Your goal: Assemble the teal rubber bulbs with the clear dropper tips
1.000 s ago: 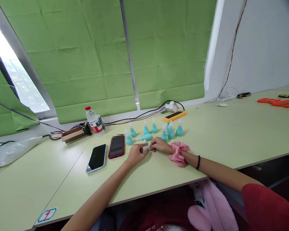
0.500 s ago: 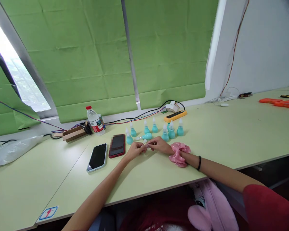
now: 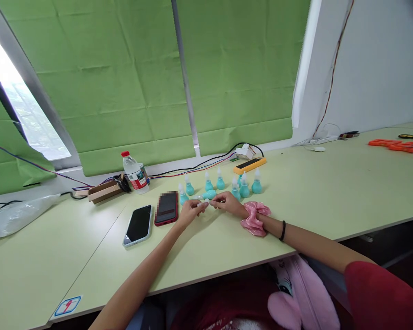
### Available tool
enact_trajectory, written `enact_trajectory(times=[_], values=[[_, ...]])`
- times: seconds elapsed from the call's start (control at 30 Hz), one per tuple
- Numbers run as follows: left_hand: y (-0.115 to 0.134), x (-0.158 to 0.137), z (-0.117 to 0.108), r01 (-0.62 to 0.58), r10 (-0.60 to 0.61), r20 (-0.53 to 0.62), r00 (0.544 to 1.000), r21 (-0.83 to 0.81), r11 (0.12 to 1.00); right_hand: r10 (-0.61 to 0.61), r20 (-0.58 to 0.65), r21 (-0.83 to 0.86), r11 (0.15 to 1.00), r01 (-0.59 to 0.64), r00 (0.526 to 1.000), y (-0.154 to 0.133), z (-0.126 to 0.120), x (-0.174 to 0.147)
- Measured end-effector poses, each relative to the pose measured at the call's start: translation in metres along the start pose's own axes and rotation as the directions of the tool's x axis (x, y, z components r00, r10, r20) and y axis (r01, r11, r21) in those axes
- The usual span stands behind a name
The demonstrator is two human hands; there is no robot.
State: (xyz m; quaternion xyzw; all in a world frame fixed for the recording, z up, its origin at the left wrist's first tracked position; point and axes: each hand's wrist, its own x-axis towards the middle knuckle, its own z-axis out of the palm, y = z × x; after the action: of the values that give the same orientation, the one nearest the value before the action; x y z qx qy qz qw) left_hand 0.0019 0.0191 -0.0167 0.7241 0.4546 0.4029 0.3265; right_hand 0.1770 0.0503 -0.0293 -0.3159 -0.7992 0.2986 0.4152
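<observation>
A small whitish piece (image 3: 207, 201), too small to name, is pinched between the thumb and fingers of my left hand (image 3: 190, 212). My right hand (image 3: 227, 203) comes in from the other side, its fingertips closed together right beside that piece; whether they grip anything is hard to see. Just behind my hands a turquoise squeeze bulb (image 3: 209, 195) with a clear tip lies on its side. Several more bulbs with upright clear nozzles stand around it, among them one bulb (image 3: 256, 185) at the right and another bulb (image 3: 183, 198) close to my left hand.
Two phones lie left of my hands, a red-cased phone (image 3: 166, 208) and a light-cased phone (image 3: 138, 225). Behind them are a water bottle (image 3: 136, 174) and a cardboard box (image 3: 105, 191). A yellow multimeter-like device (image 3: 249, 165) and cables line the back of the table (image 3: 313, 192).
My fingertips have lifted a little and drawn slightly apart, so the whitish piece shows more clearly in my left fingers. The bulbs and phones stay where they were.
</observation>
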Motion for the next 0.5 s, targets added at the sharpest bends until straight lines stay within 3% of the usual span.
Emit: enact_trajectory(times=[0.1,0.2,0.37,0.5], values=[[-0.003,0.001,-0.006,-0.012,0.045,-0.232,0.972,0.138,0.990,-0.056,-0.156,-0.209,0.978,0.023,0.986,0.000,-0.003,0.001],[-0.004,0.001,-0.009,0.009,0.087,-0.333,0.939,0.274,0.962,-0.163,-0.146,-0.460,0.884,0.079,0.976,0.000,-0.002,0.001],[-0.002,-0.001,0.002,-0.064,0.125,-0.136,0.983,0.380,0.923,-0.130,0.153,-0.644,0.739,0.199,0.980,0.001,0.004,-0.001],[0.002,-0.005,0.009,-0.104,0.113,0.011,0.994,0.488,0.867,-0.125,0.187,-0.660,0.718,0.219,0.974,0.000,0.003,-0.002]])
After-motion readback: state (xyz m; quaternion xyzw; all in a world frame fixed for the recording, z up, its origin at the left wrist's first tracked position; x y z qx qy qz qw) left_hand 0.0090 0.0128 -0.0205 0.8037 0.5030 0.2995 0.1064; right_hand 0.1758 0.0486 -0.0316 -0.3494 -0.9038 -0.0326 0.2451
